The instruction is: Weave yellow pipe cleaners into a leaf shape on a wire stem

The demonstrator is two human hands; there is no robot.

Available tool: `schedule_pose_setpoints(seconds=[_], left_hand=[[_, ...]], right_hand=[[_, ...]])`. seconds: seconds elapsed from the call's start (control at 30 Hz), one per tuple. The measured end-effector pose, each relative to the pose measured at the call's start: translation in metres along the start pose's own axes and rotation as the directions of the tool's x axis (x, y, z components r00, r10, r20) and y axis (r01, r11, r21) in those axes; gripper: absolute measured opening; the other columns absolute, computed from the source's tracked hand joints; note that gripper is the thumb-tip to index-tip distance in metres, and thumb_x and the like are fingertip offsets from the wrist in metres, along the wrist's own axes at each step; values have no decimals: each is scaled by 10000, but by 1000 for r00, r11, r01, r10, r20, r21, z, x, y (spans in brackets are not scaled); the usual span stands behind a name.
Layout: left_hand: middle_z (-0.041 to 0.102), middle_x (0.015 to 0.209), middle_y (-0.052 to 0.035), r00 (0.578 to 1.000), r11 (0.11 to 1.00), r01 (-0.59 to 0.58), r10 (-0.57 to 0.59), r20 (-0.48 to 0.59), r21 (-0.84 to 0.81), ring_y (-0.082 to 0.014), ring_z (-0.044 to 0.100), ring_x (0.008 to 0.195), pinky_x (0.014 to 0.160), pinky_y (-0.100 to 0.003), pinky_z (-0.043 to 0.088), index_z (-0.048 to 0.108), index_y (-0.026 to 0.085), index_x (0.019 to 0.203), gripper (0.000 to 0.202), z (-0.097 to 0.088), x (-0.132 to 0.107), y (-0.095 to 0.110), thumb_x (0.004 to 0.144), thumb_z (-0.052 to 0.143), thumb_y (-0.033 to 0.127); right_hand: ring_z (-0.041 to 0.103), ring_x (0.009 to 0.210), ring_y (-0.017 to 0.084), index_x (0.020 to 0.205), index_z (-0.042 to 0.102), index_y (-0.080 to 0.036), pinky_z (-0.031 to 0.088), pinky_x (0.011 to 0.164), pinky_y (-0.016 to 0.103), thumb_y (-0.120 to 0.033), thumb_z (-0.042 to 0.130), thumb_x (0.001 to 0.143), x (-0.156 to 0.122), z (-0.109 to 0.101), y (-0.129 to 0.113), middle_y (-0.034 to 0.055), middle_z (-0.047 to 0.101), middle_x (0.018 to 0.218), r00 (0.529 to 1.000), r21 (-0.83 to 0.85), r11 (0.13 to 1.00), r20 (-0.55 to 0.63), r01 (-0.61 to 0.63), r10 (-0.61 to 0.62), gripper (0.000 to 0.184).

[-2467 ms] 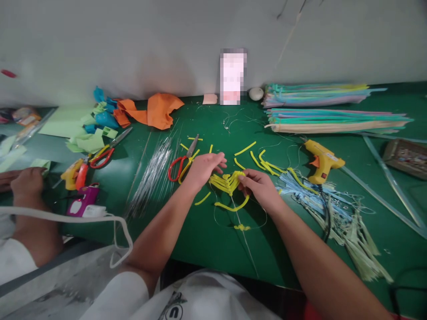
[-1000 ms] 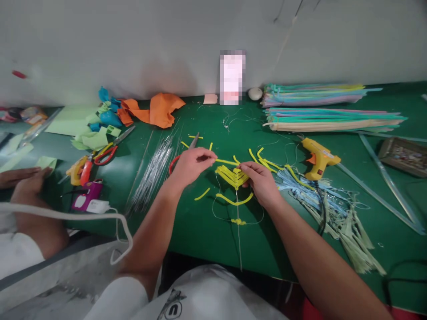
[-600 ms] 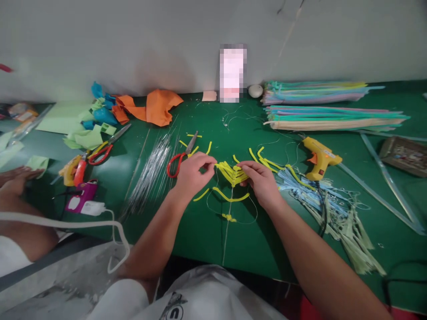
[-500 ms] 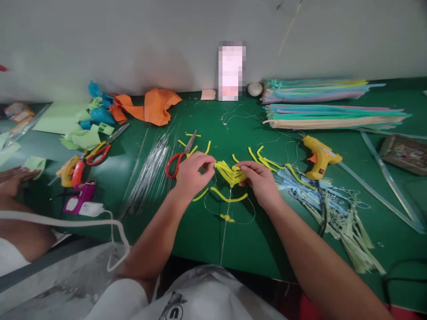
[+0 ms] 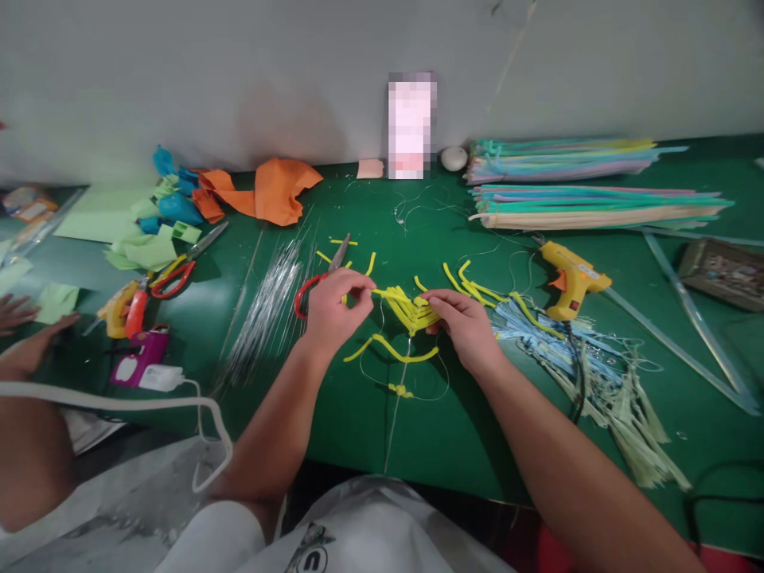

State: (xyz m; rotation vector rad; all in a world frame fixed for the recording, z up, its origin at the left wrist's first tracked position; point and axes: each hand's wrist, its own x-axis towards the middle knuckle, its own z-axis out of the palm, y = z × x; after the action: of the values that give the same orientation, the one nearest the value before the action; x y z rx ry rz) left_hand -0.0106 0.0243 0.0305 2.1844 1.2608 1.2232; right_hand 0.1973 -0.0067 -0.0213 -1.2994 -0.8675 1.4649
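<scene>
A fan of yellow strips (image 5: 411,312) is held low over the green worktop (image 5: 358,414), mid-view between the two hands. The right hand (image 5: 469,328) is closed on the fan's right end, with thumb and fingers pressed together on the gathered strips. From that pinch the strips are spread leftward, so the long axis runs roughly left to right. It is tilted a little, with the free tips set farther from the person than the gathered end.

The left hand (image 5: 331,306) is pinched on the left tip of the uppermost strip (image 5: 387,294), thumb against forefinger and the other fingers curled. That strip is drawn out nearly level and points toward the right hand.

Just nearer the person a curved yellow piece (image 5: 397,354) is laid crosswise, bowed with both ends turned up. A thin wire (image 5: 391,434) runs from under the fan toward the person, with a small yellow knot (image 5: 400,390) on it (whether the wire is joined to the fan cannot be told).

Red-handled scissors (image 5: 337,261) lie just behind the left hand, blades toward the wall. A sheaf of silver wires (image 5: 263,310) is set to their left. Loose yellow offcuts (image 5: 471,286) and a yellow glue gun (image 5: 571,277) lie to the right. Another person's hand (image 5: 12,312) is seen at the left edge — well apart.
</scene>
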Motion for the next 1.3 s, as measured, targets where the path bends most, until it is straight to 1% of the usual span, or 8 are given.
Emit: schedule_pose_setpoints(seconds=[0.17, 0.27, 0.37, 0.57, 0.7, 0.87, 1.03, 1.3], left_hand=[[674, 798, -25, 998, 995, 59, -58, 16, -80, -120, 620, 740, 684, -269, 516, 665, 185, 812, 125, 7, -2, 1, 799, 574, 100], [674, 803, -27, 987, 982, 145, -136, 81, -122, -121, 620, 736, 676, -263, 505, 671, 181, 798, 106, 12, -3, -2, 798, 589, 115], [670, 815, -26, 947, 931, 307, -276, 166, -200, -122, 619, 734, 673, -258, 498, 674, 180, 802, 71, 17, -3, -9, 802, 607, 158], [698, 945, -55, 883, 796, 465, -381, 275, -388, -160, 640, 905, 841, -321, 498, 679, 168, 828, 74, 26, -3, -15, 807, 618, 205], [710, 910, -55, 809, 710, 585, -481, 337, -392, -140, 629, 783, 759, -302, 496, 687, 167, 871, 114, 31, -6, -14, 805, 635, 243], [695, 913, -46, 785, 676, 614, -464, 411, -408, -145, 636, 856, 790, -297, 497, 678, 166, 957, 199, 30, -5, -11, 760, 667, 192], [707, 955, -58, 767, 700, 586, -317, 558, -408, -145, 652, 883, 834, -318, 509, 682, 162, 970, 227, 24, 0, -5, 747, 648, 135], [715, 930, -54, 773, 677, 599, -349, 530, -428, -145, 666, 868, 836, -329, 518, 683, 162, 958, 201, 27, -3, -9, 761, 650, 147]], right_hand=[[557, 474, 85, 889, 735, -202, 449, 473, 229, -392, 675, 773, -1, 1, -1, -3, 666, 722, 1000, -24, 1000, 0, 5, -5, 231], [554, 491, 89, 882, 745, -208, 452, 469, 231, -398, 680, 769, 0, 0, -1, 0, 671, 724, 1000, -18, 1000, 0, 11, -11, 231], [558, 531, 93, 869, 757, -215, 471, 487, 233, -395, 694, 757, -1, 1, -1, 13, 690, 775, 1000, -6, 1000, -4, 10, -10, 221], [548, 567, 97, 844, 766, -223, 488, 519, 241, -383, 706, 747, -4, 3, -7, 17, 696, 811, 1000, 8, 1000, 21, 8, -8, 197], [536, 596, 99, 878, 758, -231, 471, 525, 234, -353, 721, 735, -3, 1, -7, 3, 662, 784, 998, 39, 999, 59, 17, -19, 192], [525, 635, 102, 901, 748, -230, 439, 527, 224, -338, 739, 722, -1, -1, -5, 3, 652, 816, 996, 101, 995, 93, -7, -2, 209], [530, 654, 112, 878, 747, -228, 417, 545, 232, -337, 736, 723, -2, 0, -7, 2, 660, 801, 996, 90, 996, 94, -14, 5, 190], [595, 782, 143, 832, 755, -226, 441, 756, 281, -330, 777, 680, -3, 0, -14, 6, 711, 849, 992, 84, 995, 118, -48, 38, 185]])
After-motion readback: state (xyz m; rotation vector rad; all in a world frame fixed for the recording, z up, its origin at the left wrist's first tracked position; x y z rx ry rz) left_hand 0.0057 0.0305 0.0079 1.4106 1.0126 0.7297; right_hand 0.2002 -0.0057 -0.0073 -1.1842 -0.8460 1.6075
